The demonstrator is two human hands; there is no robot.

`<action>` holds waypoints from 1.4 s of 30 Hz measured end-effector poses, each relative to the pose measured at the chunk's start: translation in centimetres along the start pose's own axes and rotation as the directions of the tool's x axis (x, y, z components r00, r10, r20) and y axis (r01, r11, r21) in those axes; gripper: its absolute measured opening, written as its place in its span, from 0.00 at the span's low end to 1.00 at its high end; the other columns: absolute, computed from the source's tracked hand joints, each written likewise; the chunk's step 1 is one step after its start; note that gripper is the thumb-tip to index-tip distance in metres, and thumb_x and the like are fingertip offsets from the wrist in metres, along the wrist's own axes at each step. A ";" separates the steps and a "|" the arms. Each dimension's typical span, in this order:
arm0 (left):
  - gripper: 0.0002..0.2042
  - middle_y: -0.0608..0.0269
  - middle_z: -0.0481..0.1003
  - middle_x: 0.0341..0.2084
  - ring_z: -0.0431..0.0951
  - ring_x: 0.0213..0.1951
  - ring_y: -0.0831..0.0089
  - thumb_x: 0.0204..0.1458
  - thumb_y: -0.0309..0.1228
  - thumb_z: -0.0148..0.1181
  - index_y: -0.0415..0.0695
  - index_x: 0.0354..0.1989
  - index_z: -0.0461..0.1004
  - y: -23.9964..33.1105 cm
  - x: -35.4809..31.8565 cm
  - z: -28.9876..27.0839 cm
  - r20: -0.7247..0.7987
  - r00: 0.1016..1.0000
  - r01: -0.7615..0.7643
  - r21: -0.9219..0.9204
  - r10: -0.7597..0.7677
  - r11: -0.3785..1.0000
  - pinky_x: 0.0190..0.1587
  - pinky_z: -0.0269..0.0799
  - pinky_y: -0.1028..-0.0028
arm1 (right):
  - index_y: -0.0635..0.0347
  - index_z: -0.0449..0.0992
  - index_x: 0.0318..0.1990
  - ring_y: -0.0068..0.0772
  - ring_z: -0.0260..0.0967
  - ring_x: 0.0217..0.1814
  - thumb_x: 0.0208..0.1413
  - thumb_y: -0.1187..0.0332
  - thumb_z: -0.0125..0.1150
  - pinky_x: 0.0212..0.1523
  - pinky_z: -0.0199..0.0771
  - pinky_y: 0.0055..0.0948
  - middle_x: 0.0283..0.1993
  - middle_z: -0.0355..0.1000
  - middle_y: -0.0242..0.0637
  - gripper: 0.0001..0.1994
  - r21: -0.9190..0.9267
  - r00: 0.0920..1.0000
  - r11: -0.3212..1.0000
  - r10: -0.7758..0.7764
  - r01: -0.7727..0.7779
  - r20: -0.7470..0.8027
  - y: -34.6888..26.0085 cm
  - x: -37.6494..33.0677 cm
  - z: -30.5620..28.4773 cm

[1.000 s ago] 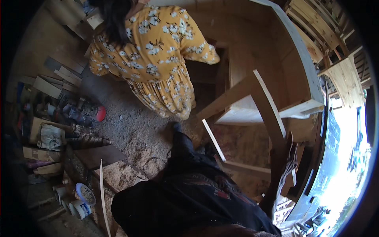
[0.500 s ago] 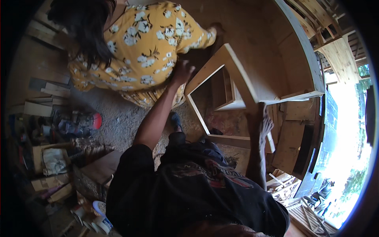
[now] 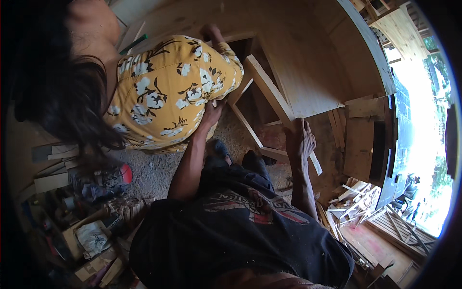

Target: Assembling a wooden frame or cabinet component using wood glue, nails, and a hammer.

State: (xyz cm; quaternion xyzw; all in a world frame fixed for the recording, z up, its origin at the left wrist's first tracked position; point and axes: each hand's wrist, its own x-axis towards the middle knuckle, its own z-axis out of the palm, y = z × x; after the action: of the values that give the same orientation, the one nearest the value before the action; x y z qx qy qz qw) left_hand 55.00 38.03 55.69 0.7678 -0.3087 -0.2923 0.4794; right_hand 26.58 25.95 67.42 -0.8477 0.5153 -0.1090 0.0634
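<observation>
A light wooden frame (image 3: 270,86), rectangular with an open middle, stands tilted in front of me. My right hand (image 3: 301,138) is closed round its near right corner. My left hand (image 3: 211,113) is closed close to the frame's left side, against a co-worker's yellow floral top (image 3: 163,86); what its fingers hold is partly hidden. Beyond the frame is a large plywood cabinet (image 3: 313,58) with an opening in its panel. The co-worker's hand (image 3: 211,32) is at the cabinet, near the top of that opening.
The co-worker bends in close at my left. Scrap boards, a red rounded object (image 3: 126,173) and a pale crumpled bag (image 3: 92,238) lie at left on and around the rough floor (image 3: 154,168). Offcut strips (image 3: 358,200) and a slatted wooden panel (image 3: 399,231) lie at right.
The wooden frame has shifted slightly left and tilted, with my right hand still on it. My left hand has moved lower and left. The co-worker has leaned in, and the cabinet opening now shows.
</observation>
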 end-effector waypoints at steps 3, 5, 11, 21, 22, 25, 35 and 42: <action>0.42 0.42 0.55 0.73 0.51 0.75 0.51 0.60 0.47 0.61 0.36 0.75 0.49 -1.3 1.2 -0.5 -0.037 0.989 0.144 0.107 -0.140 0.984 0.75 0.45 0.63 | 0.53 0.73 0.43 0.55 0.75 0.44 0.49 0.58 0.74 0.41 0.71 0.52 0.41 0.76 0.42 0.19 0.065 1.000 0.998 0.001 0.001 -0.023 -0.8 0.4 0.7; 0.42 0.44 0.54 0.74 0.51 0.75 0.53 0.60 0.46 0.61 0.36 0.75 0.47 -3.6 2.1 -2.0 -0.028 0.982 0.190 0.108 -0.188 0.976 0.74 0.46 0.64 | 0.53 0.73 0.43 0.55 0.75 0.43 0.48 0.58 0.74 0.41 0.71 0.52 0.41 0.76 0.42 0.19 0.095 1.000 0.995 -0.025 0.026 -0.017 -1.9 0.4 1.0; 0.41 0.48 0.56 0.73 0.55 0.74 0.58 0.60 0.47 0.60 0.38 0.75 0.51 -2.9 2.8 -5.7 -0.021 0.960 0.255 -0.350 -0.279 0.901 0.72 0.51 0.66 | 0.53 0.74 0.54 0.51 0.73 0.61 0.52 0.56 0.70 0.59 0.68 0.57 0.58 0.75 0.46 0.24 0.081 0.984 0.997 -0.021 0.007 0.179 -3.0 0.4 2.7; 0.26 0.54 0.72 0.58 0.73 0.57 0.62 0.64 0.41 0.57 0.40 0.65 0.67 -17.0 1.9 -11.2 0.087 0.863 0.457 -0.556 -0.498 0.694 0.57 0.71 0.62 | 0.55 0.72 0.43 0.51 0.74 0.45 0.48 0.62 0.72 0.44 0.69 0.48 0.38 0.73 0.42 0.18 0.219 0.977 0.964 -0.179 0.151 0.114 -5.7 4.6 3.3; 0.24 0.55 0.74 0.56 0.75 0.55 0.62 0.64 0.41 0.57 0.40 0.64 0.68 -16.9 1.0 -10.1 0.141 0.829 0.502 -0.615 -0.541 0.608 0.54 0.73 0.61 | 0.55 0.72 0.43 0.51 0.74 0.45 0.48 0.62 0.72 0.44 0.69 0.48 0.38 0.73 0.42 0.18 0.227 0.973 0.959 -0.199 0.169 0.119 -6.2 5.8 4.1; 0.21 0.57 0.78 0.50 0.81 0.48 0.63 0.64 0.40 0.58 0.41 0.60 0.71 -14.7 -1.4 -6.5 0.211 0.752 0.614 -0.567 -0.625 0.548 0.47 0.79 0.63 | 0.52 0.74 0.45 0.51 0.75 0.46 0.50 0.62 0.71 0.43 0.71 0.49 0.41 0.75 0.39 0.17 0.184 0.968 0.960 -0.231 0.210 0.102 -6.9 8.4 7.2; 0.21 0.57 0.78 0.45 0.82 0.46 0.64 0.58 0.38 0.68 0.40 0.55 0.73 -13.7 5.0 -2.6 -0.124 0.869 0.489 0.072 -0.479 0.869 0.46 0.79 0.64 | 0.57 0.77 0.46 0.57 0.76 0.42 0.51 0.59 0.71 0.39 0.73 0.52 0.41 0.76 0.46 0.18 0.216 0.868 0.846 -0.496 0.487 -0.014 -8.4 17.0 15.5; 0.58 0.36 0.58 0.68 0.70 0.63 0.48 0.47 0.43 0.77 0.38 0.77 0.37 -15.0 13.0 -4.4 -0.694 0.699 0.228 0.442 0.170 0.868 0.63 0.69 0.56 | 0.56 0.78 0.53 0.54 0.76 0.43 0.51 0.61 0.70 0.42 0.75 0.49 0.42 0.77 0.46 0.22 0.236 0.727 0.715 -0.685 0.658 0.052 -10.4 23.4 19.5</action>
State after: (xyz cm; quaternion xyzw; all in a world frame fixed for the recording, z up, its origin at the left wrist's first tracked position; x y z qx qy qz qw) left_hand 69.44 35.93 41.60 0.9211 -0.1499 0.1099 0.3420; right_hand 50.76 9.91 53.62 -0.9712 0.1525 -0.1183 0.1396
